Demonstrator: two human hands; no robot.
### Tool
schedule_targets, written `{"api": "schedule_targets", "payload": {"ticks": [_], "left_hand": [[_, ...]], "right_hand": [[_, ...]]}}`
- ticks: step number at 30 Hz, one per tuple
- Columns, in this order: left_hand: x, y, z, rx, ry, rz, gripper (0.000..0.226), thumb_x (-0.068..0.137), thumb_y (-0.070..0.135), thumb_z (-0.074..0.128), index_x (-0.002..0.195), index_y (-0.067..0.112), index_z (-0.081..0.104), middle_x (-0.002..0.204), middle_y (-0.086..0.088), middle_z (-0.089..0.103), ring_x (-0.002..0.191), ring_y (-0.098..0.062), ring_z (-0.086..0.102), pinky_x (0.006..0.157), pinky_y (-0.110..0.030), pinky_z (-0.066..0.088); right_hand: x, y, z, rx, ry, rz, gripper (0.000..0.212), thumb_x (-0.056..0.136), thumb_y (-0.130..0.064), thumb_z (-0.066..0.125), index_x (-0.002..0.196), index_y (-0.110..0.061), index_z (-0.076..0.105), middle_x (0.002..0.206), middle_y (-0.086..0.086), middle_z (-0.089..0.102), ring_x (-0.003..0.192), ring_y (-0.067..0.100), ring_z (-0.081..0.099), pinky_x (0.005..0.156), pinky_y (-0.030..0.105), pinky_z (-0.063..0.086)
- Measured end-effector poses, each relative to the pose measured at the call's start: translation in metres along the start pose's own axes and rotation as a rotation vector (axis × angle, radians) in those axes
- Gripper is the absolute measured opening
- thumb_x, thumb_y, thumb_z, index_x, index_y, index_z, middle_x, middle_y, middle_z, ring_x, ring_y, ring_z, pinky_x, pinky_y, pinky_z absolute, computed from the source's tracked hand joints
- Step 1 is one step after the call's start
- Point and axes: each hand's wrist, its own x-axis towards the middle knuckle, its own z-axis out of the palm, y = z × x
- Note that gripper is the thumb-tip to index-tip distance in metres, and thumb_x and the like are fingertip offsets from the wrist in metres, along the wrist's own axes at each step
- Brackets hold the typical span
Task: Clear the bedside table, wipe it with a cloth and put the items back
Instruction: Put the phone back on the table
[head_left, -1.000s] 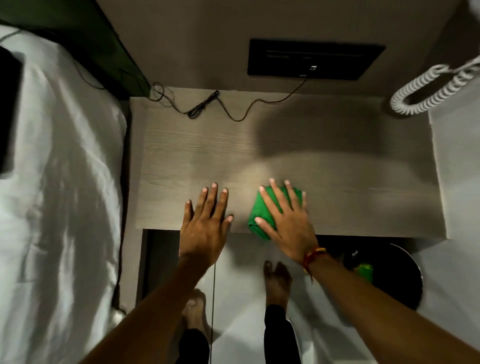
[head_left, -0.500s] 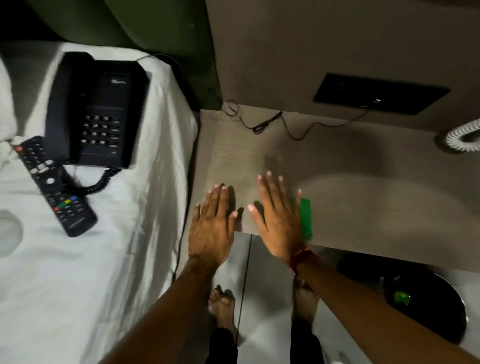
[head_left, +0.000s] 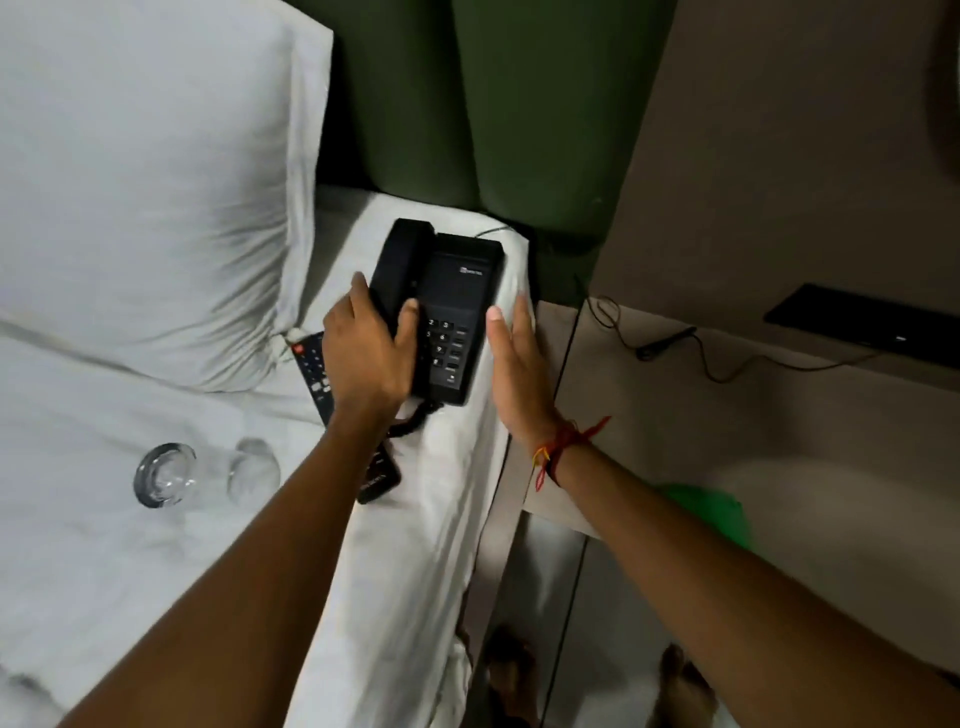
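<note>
A black desk telephone (head_left: 452, 306) lies on the white bed near its right edge. My left hand (head_left: 371, 353) is closed around the telephone's left side, over the handset. My right hand (head_left: 517, 369) is flat and open just right of the telephone, fingers against the bed's edge. A black remote control (head_left: 311, 364) lies under my left forearm, mostly hidden. The green cloth (head_left: 711, 512) rests on the wooden bedside table (head_left: 727, 436) near its front edge, partly behind my right forearm.
Two clear glasses (head_left: 166, 475) lie on the bed sheet at the left. A white pillow (head_left: 140, 182) fills the upper left. A black cable (head_left: 675, 343) runs across the table's back to a dark wall panel (head_left: 862, 322). The green headboard stands behind.
The view has swung left to the bed. Both hands left the table and the cloth. My left hand took hold of the telephone and my right hand came beside it.
</note>
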Motion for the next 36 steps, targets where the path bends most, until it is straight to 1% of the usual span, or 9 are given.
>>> {"api": "schedule_targets", "payload": {"ticks": [3, 5, 10, 14, 21, 24, 30, 33, 36], "left_hand": [[0.007, -0.010, -0.005, -0.090, -0.106, -0.054, 0.056, 0.093, 0.055, 0.054, 0.122, 0.008, 0.054, 0.114, -0.019, 0.071, 0.104, -0.040, 0.067, 0.089, -0.050, 0.054], [0.006, -0.006, -0.003, -0.083, -0.077, -0.023, 0.054, 0.092, 0.055, 0.055, 0.119, 0.009, 0.056, 0.109, -0.016, 0.072, 0.099, -0.039, 0.068, 0.086, -0.048, 0.055], [-0.007, 0.013, 0.018, -0.163, -0.109, 0.042, 0.054, 0.090, 0.057, 0.048, 0.122, 0.015, 0.057, 0.105, -0.010, 0.072, 0.093, -0.031, 0.068, 0.084, -0.049, 0.057], [-0.021, 0.045, 0.039, -0.236, -0.189, 0.019, 0.061, 0.081, 0.064, 0.055, 0.124, 0.022, 0.062, 0.106, -0.006, 0.073, 0.097, -0.028, 0.069, 0.088, -0.047, 0.059], [-0.062, 0.093, 0.084, -0.262, -0.259, 0.066, 0.080, 0.082, 0.069, 0.053, 0.147, 0.022, 0.048, 0.125, -0.012, 0.065, 0.117, -0.031, 0.061, 0.099, -0.047, 0.055], [-0.082, 0.095, 0.105, -0.307, -0.349, 0.092, 0.073, 0.082, 0.067, 0.057, 0.144, 0.027, 0.050, 0.119, -0.007, 0.069, 0.106, -0.026, 0.069, 0.090, -0.043, 0.061], [-0.131, 0.061, 0.147, -0.283, -0.605, -0.010, 0.071, 0.072, 0.076, 0.060, 0.132, 0.038, 0.052, 0.109, -0.001, 0.072, 0.095, -0.021, 0.074, 0.080, -0.043, 0.065], [-0.143, 0.046, 0.169, -0.248, -0.639, -0.049, 0.076, 0.069, 0.083, 0.058, 0.131, 0.040, 0.052, 0.106, 0.002, 0.073, 0.093, -0.019, 0.074, 0.077, -0.042, 0.065], [-0.141, 0.046, 0.188, -0.232, -0.632, -0.080, 0.090, 0.065, 0.092, 0.057, 0.135, 0.037, 0.050, 0.104, 0.000, 0.072, 0.087, -0.024, 0.074, 0.072, -0.042, 0.066]], "right_hand": [[0.001, 0.003, 0.027, 0.047, -0.003, 0.031, 0.092, 0.089, -0.076, 0.045, 0.160, -0.025, 0.018, 0.165, 0.003, 0.031, 0.151, 0.019, 0.033, 0.125, 0.041, 0.028], [0.004, 0.011, 0.033, 0.060, 0.001, 0.040, 0.104, 0.081, -0.084, 0.047, 0.160, -0.026, 0.014, 0.166, 0.003, 0.029, 0.152, 0.020, 0.032, 0.123, 0.049, 0.030], [0.003, 0.004, 0.007, 0.115, 0.134, -0.001, 0.084, 0.094, -0.042, 0.059, 0.162, -0.020, 0.014, 0.161, 0.001, 0.036, 0.144, 0.019, 0.043, 0.117, 0.034, 0.039], [0.002, 0.015, -0.044, 0.129, 0.203, -0.029, 0.082, 0.087, -0.046, 0.064, 0.157, -0.023, 0.028, 0.153, 0.001, 0.049, 0.135, 0.022, 0.054, 0.110, 0.051, 0.048], [-0.023, 0.025, -0.117, 0.131, 0.289, -0.079, 0.053, 0.094, -0.031, 0.059, 0.145, -0.035, 0.045, 0.134, 0.000, 0.064, 0.121, 0.015, 0.065, 0.104, 0.040, 0.053], [-0.041, 0.047, -0.134, 0.116, 0.336, -0.029, 0.049, 0.094, -0.030, 0.059, 0.140, -0.040, 0.048, 0.131, -0.001, 0.065, 0.119, 0.016, 0.065, 0.103, 0.042, 0.054], [-0.083, 0.107, -0.148, 0.064, 0.319, 0.160, 0.073, 0.082, -0.032, 0.066, 0.150, -0.024, 0.040, 0.136, 0.001, 0.063, 0.122, 0.012, 0.063, 0.108, 0.039, 0.051], [-0.088, 0.130, -0.156, 0.017, 0.265, 0.199, 0.076, 0.084, -0.022, 0.065, 0.153, -0.027, 0.033, 0.140, -0.004, 0.059, 0.126, 0.006, 0.059, 0.108, 0.028, 0.047], [-0.073, 0.144, -0.166, -0.029, 0.225, 0.227, 0.077, 0.081, -0.020, 0.069, 0.150, -0.026, 0.034, 0.134, -0.001, 0.062, 0.120, 0.012, 0.063, 0.103, 0.034, 0.052]]}}
